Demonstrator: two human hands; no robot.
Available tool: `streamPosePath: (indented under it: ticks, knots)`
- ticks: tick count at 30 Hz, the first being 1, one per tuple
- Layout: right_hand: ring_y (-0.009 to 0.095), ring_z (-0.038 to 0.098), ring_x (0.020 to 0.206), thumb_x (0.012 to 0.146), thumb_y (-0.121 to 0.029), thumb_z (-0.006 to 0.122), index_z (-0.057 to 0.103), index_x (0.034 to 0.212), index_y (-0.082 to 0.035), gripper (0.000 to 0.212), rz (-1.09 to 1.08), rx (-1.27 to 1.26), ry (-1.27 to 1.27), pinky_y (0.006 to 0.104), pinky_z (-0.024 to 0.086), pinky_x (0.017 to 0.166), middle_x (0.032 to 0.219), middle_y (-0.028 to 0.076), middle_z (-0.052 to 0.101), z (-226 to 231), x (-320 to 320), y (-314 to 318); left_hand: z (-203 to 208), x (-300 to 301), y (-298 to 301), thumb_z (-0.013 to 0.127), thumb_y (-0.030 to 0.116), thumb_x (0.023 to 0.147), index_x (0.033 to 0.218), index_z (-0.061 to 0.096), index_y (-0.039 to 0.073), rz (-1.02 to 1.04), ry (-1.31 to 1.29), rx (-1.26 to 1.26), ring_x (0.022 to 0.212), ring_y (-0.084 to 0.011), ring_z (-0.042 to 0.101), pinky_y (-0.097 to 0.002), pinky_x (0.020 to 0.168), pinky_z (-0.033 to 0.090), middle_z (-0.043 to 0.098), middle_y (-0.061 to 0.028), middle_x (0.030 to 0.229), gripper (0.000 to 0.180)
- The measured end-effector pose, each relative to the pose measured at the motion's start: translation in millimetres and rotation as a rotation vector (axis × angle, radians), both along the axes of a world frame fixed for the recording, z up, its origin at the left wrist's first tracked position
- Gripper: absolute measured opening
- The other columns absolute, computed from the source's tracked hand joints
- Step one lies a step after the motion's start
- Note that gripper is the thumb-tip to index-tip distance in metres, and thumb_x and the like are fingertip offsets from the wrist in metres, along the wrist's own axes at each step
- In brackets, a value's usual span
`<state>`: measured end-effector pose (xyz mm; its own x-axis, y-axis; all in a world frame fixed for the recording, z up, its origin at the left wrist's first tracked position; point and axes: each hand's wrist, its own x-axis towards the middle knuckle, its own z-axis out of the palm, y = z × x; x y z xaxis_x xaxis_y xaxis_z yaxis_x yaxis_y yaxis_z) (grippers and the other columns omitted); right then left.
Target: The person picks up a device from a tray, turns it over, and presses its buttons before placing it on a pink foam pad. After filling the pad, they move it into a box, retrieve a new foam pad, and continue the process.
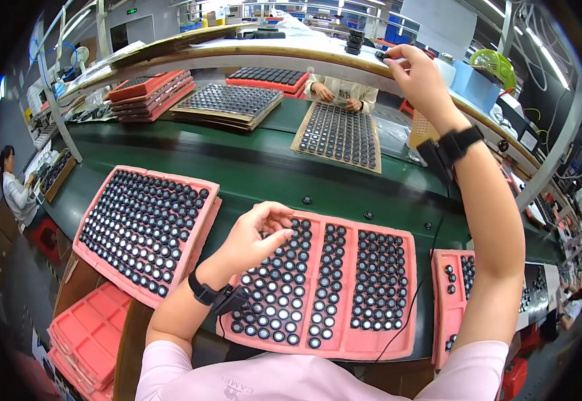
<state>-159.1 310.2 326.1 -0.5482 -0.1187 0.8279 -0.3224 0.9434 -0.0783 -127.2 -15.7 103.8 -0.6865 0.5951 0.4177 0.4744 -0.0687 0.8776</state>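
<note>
My right hand is raised to the raised shelf, its thumb and fingers closed on a small black round part at the shelf's edge. Beside it stands a short stack of black round parts. Over a pink foam tray in front of me hovers my left hand, fingers loosely curled and apart from the thumb, with nothing visible between them. Rows of black round parts with pale centres fill much of that tray. Each wrist wears a black strapped device.
Another full pink tray lies left, above stacked pink trays. Loose black parts dot the green belt. Opposite, a person's hands work by a filled board. A pink tray sits right; a thin cable crosses mine.
</note>
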Motion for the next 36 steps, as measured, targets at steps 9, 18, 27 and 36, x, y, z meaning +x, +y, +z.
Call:
streamPosePath:
  ticks: [9,18,27,36]
  knots:
    - [0.037,0.065,0.087,0.087,-0.014,0.063,0.062,0.114,-0.002,0.030,-0.173,0.203,-0.378,0.0385,0.051,0.080,0.097,0.022,0.068,30.0,-81.2,39.7,-1.6,-46.8,5.3,0.064,0.002,0.088,0.115,0.057,-0.001,-0.064,-0.262,0.014,0.086,-0.0083,0.059,-0.0218,0.078,0.049,0.062,-0.0041,0.099,0.028]
    - [0.039,0.058,0.092,0.082,-0.002,0.058,0.058,0.106,-0.002,0.024,0.143,0.373,0.454,0.0429,0.048,0.081,0.096,0.021,0.061,-38.8,-26.0,24.2,-11.8,-129.1,32.6,0.067,0.012,0.087,0.109,0.061,0.001,0.078,-0.313,-0.214,0.078,-0.0097,0.059,-0.0232,0.071,0.050,0.064,-0.0015,0.092,0.026]
    - [0.034,0.060,0.096,0.079,-0.003,0.060,0.064,0.102,-0.007,0.023,0.041,0.252,-0.695,0.0414,0.049,0.086,0.102,0.014,0.060,-292.1,1.1,62.8,-70.6,-195.9,83.1,0.068,0.012,0.081,0.109,0.063,0.003,0.189,0.160,-0.744,0.086,-0.0222,0.065,-0.0327,0.077,0.052,0.067,-0.0090,0.098,0.030]
    - [0.035,0.061,0.100,0.081,-0.003,0.058,0.066,0.101,-0.004,0.022,-0.012,0.099,-0.955,0.0417,0.049,0.090,0.109,0.017,0.061,-360.3,-31.3,65.4,-133.0,-231.7,101.9,0.069,0.012,0.077,0.105,0.066,0.007,0.070,0.513,-1.037,0.101,-0.0332,0.062,-0.0405,0.086,0.049,0.067,-0.0142,0.101,0.029]
